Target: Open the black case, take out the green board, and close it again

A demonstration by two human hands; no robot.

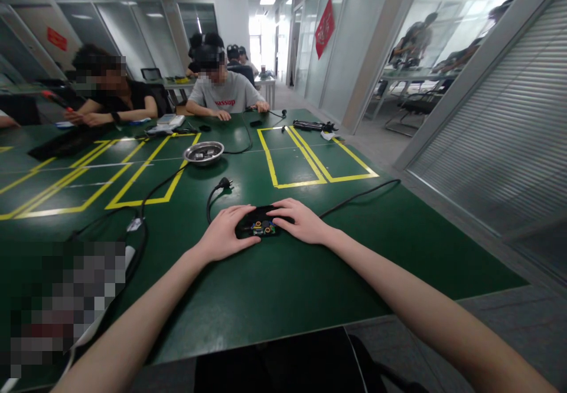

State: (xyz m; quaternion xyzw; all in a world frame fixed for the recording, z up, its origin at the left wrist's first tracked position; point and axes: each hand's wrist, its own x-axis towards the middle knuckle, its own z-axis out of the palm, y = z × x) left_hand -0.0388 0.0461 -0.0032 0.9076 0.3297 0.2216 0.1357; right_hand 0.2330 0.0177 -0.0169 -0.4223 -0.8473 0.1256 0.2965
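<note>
On the green table in front of me lies an opened black power adapter (264,228), its circuit board with coils and small parts facing up. My left hand (225,231) grips its left side, with the thumb along the near edge and the fingers along the far edge. My right hand (300,221) closes on the right side, its fingers reaching over the far edge and the board's right end. Fingers cover part of the casing. Just beyond my left hand, a black power plug (225,184) rests on its curved cord. Another black cable (361,193) runs off to the right.
A metal bowl (204,153) holding small metal parts stands beyond my left hand. Yellow tape (299,184) marks rectangles on the green table (398,251). A pixelated patch covers the left near corner, beside cables. Across the table sits a person in a grey shirt (225,91), with another person farther left.
</note>
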